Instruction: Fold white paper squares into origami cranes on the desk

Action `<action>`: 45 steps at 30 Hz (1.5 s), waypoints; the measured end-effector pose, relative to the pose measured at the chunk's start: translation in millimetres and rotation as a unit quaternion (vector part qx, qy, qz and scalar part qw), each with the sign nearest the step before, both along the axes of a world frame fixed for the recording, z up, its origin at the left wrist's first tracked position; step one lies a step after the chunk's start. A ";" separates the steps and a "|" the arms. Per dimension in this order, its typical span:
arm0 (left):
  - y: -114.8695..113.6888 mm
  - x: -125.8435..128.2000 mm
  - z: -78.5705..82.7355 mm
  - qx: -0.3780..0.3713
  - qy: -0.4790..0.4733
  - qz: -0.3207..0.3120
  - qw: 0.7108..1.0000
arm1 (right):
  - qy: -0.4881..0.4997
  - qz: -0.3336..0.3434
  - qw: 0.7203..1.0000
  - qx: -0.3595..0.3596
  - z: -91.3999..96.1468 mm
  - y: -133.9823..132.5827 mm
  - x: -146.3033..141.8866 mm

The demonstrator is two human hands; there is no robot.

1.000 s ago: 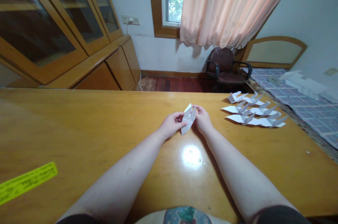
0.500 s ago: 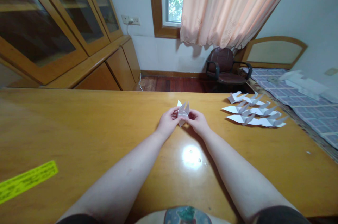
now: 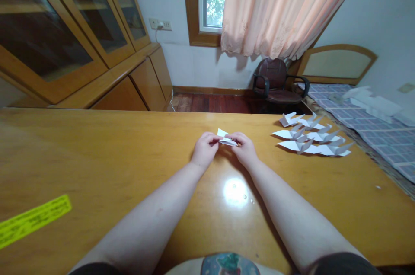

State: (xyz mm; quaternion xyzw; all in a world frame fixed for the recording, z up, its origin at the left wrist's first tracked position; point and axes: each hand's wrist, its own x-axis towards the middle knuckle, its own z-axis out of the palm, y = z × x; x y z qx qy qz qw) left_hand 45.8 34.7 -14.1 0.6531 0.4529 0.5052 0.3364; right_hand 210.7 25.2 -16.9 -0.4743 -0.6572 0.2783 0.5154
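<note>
Between my two hands is a small folded white paper crane [image 3: 228,141], held above the middle of the table near its far edge. My left hand [image 3: 205,148] pinches its left side, and my right hand [image 3: 244,147] grips its right side. A pointed white flap sticks up past the fingertips, while part of the folded body is hidden by the fingers. Off to the right, several finished-looking white paper cranes [image 3: 293,146] sit grouped in rows on the table, apart from my hands.
The wooden table [image 3: 129,149] carries a yellow printed strip [image 3: 35,221] at the left. A tiny white scrap [image 3: 378,187] lies near the right edge. Beyond stand a cabinet [image 3: 118,89], a brown armchair [image 3: 275,78] and a bed [image 3: 363,115] with white paper on it.
The paper crane has been turned in my fingers: its two upright points no longer show, and a flatter edge faces me. Both hands stay in nearly the same place.
</note>
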 end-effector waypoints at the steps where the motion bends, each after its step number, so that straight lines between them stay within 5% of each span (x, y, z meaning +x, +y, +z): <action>1: 0.0 -0.3 -0.4 0.010 -0.001 0.002 1.000 | -0.001 0.000 1.000 0.002 0.8 -0.6 0.0; 16: -1.0 -2.2 1.7 0.046 0.044 0.004 0.998 | 0.004 -0.015 0.999 0.041 -1.4 -2.2 3.5; 26: -2.4 0.9 -1.0 -0.110 -0.042 -0.076 0.990 | 0.092 0.044 0.984 -0.144 -7.2 -0.6 -0.4; 36: 2.6 0.4 -7.3 -0.159 -0.082 -0.103 0.978 | 0.178 0.078 0.956 -0.219 0.7 -0.9 -0.5; 45: 6.1 3.4 -7.3 -0.215 -0.159 -0.068 0.961 | 0.153 0.093 0.946 -0.269 -3.3 0.6 -2.9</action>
